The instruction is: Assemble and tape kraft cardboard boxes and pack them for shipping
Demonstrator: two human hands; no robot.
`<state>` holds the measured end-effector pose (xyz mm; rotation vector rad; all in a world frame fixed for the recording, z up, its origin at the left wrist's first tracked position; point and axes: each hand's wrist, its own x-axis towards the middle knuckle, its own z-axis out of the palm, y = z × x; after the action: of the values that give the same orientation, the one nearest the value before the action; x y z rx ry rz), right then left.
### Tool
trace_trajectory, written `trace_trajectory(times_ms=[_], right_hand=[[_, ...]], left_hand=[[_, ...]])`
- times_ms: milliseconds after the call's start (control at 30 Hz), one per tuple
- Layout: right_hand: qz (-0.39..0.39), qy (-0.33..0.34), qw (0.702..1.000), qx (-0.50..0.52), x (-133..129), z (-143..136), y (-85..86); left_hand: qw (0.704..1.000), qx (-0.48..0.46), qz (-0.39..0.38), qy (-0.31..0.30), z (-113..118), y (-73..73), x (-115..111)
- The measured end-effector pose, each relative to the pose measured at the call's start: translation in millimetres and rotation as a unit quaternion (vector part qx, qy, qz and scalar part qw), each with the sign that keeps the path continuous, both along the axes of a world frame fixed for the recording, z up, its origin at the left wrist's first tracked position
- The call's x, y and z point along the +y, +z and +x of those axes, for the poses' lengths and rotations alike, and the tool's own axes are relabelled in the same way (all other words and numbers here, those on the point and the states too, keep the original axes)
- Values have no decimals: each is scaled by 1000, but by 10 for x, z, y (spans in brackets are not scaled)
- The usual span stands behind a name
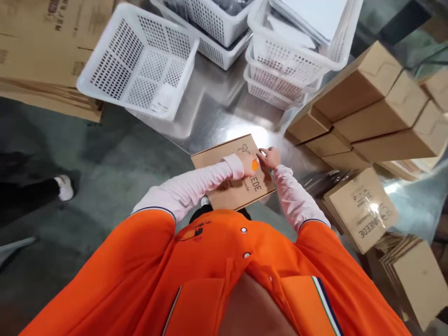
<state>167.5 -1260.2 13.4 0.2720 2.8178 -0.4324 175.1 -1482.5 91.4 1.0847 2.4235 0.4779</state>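
Orange jacket (217, 238): we're looking down over its front, and pale pink sleeves (189, 186) are reaching forward from both sides.
Flat cardboard box (229, 198): it's lying aslant right ahead of the jacket, dark lettering up, its far corner resting over the steel table (219, 119) and its near side appearing to jut past the edge.
Left hand (248, 165): we're seeing it lying across the top of the box, its fingers mostly hiding from us — whether it's gripping anything, we cannot tell.
Small orange piece (255, 164): it's showing right at the left hand's fingers, over the lettering.
Right hand (271, 157): it's bending its fingers in at the box's right edge, just beside the orange piece; whether they're pinching or only touching, we cannot tell.
Cardboard stack (420, 282): flat pieces are leaning together at lower right.
Printed carton (360, 210): it's sitting beyond that stack, at the table's right.
Brown boxes (381, 112): they're standing piled farther up on the right.
White shoe (64, 187): another person's foot is showing off to the left.
White basket (150, 65): it's standing at far left, a white packet (165, 98) lying inside.
Basket stack (280, 70): it's holding white sheets (311, 18) — we're finding it at the table's far side.
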Motion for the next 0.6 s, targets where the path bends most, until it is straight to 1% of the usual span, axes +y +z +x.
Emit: trace_trajectory(times_ms=[67,133,200,233,267,300,367,433,500,533,567,600], right_hand=[[53,-42,997,40,-35,55,-165],[75,-64,992,78,-51,103,-290],[79,-72,989,105,-39,127,-376],[77,-70,988,113,-27,130,-405],[72,-67,988,116,-12,128,-426],[65,-67,989,117,2,125,-439],[47,-76,989,121,25,116,-448],[26,-86,987,130,43,110,-446],[7,-86,986,139,58,103,-443],[3,-86,986,143,64,98,-443],[5,-87,986,144,67,93,-442],[7,-88,986,143,69,89,-440]], left_hand=[[1000,-5,-8,-5,-76,53,120],[1000,-8,-18,-14,-124,73,172],[999,-12,-30,-15,-110,45,86],[999,-14,-37,-10,-70,15,-27],[999,-20,-49,-4,-7,-25,-191],[998,-24,-62,3,80,-74,-402],[994,-35,-100,23,300,-199,-923],[985,-39,-151,76,535,-354,-1472],[976,-58,-180,112,723,-522,-1915],[973,-67,-185,119,789,-605,-2068],[974,-71,-182,117,839,-686,-2170],[976,-73,-173,112,876,-762,-2224]])
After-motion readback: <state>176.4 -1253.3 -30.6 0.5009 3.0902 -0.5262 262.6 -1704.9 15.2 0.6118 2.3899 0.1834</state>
